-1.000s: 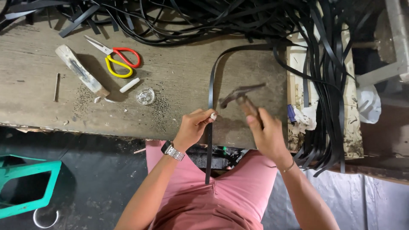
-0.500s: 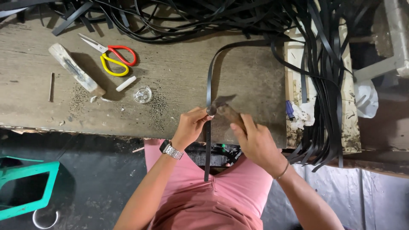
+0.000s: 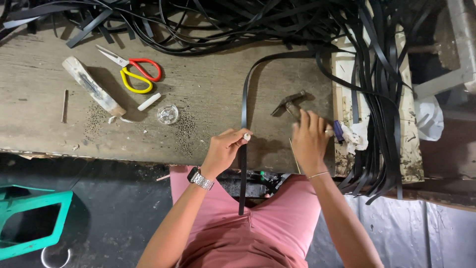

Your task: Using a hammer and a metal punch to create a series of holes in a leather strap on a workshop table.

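My left hand [image 3: 224, 149] pinches a black strap [image 3: 243, 109] against the bench [image 3: 208, 94], thumb and fingers closed on it near the front edge, its end hanging over my lap. My right hand [image 3: 308, 141] grips the hammer [image 3: 290, 105], head lying on the bench just right of the strap. Scissors [image 3: 134, 72] lie well left.

Evenly daylit, fairly bright; soft shadows falling right of tools on the workbench [image 3: 208, 94]. Sharp focus throughout, dim near floor, slight edge distortion.
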